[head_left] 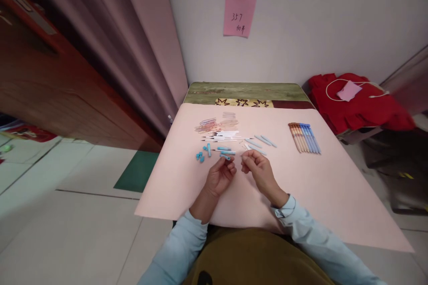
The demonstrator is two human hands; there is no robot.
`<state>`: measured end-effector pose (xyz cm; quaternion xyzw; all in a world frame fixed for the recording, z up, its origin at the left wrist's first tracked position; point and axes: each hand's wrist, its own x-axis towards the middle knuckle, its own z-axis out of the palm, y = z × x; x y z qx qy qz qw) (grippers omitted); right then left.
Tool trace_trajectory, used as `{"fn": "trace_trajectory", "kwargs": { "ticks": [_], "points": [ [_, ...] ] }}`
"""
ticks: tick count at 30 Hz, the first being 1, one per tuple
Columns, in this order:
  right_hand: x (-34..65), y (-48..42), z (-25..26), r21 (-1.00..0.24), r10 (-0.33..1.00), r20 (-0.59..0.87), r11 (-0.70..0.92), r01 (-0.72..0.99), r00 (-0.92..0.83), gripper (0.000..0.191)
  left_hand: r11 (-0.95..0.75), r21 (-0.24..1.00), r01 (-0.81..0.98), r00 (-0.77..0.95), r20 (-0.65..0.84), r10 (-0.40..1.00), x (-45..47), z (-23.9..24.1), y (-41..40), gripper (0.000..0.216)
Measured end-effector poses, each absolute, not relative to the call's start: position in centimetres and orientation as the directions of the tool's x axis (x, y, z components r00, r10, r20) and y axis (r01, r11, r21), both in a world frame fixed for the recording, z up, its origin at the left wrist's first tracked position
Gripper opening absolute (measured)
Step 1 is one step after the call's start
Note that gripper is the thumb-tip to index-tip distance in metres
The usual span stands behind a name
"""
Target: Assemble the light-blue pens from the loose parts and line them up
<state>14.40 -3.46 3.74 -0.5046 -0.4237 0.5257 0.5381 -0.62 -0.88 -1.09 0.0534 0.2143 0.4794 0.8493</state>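
Note:
Over the near middle of the table, my left hand (220, 176) is closed, with a short blue pen barrel piece (225, 156) pinched between thumb and fingers. Just to its right, my right hand (257, 167) is also closed in a pinch; anything in it is too small to make out. More blue barrel pieces (224, 148) lie just beyond my left hand, with small blue pen parts (199, 156) to their left. White pen refills (222, 135) with dark tips are spread behind these. Several pale blue pen barrels (268, 141) lie beyond my right hand.
Assembled-looking pens (304, 138), brown and blue, form a row at the right. Pinkish and clear slim parts (217, 124) are piled at the back. Pink paper (301, 200) covers the table (247, 89). A red cloth (361, 111) with a white cable lies beyond the right corner.

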Motion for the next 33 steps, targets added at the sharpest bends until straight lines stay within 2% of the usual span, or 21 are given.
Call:
{"fn": "trace_trajectory", "kwargs": {
  "ticks": [4,9,12,16,18,20,24,28,33],
  "points": [
    [14.8,-3.5,4.2,-0.984,0.988,-0.077,-0.053,-0.173,0.137,0.028,0.555,0.192,-0.809,0.487,-0.309,0.817,0.0,-0.8,-0.2,0.005],
    [14.3,-3.8,4.3,-0.989,0.997,-0.007,0.003,-0.145,0.073,0.025,0.52,0.223,-0.824,0.447,-0.307,0.84,0.5,-1.2,0.1,0.008],
    [13.5,-3.7,4.2,-0.998,0.998,0.059,0.06,-0.035,0.025,0.02,0.508,0.243,-0.826,0.435,-0.297,0.85,0.7,-1.4,-0.1,0.007],
    [13.1,-3.5,4.3,-0.959,0.981,0.18,0.158,0.236,0.073,0.016,0.528,0.239,-0.815,0.456,-0.296,0.839,0.9,-1.7,-0.4,0.009],
    [13.1,-3.4,4.4,-0.932,0.971,0.222,0.186,0.311,0.084,0.015,0.534,0.23,-0.813,0.467,-0.291,0.835,0.8,-1.8,-0.5,0.01],
    [13.2,-3.3,4.4,-0.938,0.971,0.221,0.186,0.294,0.093,0.015,0.535,0.222,-0.815,0.471,-0.284,0.835,0.7,-1.6,-0.5,0.009],
    [13.6,-3.4,4.1,-0.977,0.974,0.172,0.149,0.154,0.148,0.016,0.566,0.21,-0.797,0.52,-0.238,0.821,0.2,-0.9,-0.7,0.011],
    [13.8,-3.7,4.1,-0.983,0.973,0.174,0.163,0.083,0.154,0.016,0.54,0.283,-0.793,0.497,-0.212,0.841,0.5,-1.0,-0.9,0.011],
    [13.6,-4.2,3.6,-0.973,0.957,0.211,0.186,0.14,0.197,0.014,0.369,0.516,-0.773,0.348,-0.141,0.927,1.3,-1.4,-1.2,0.014]
  ]
}}
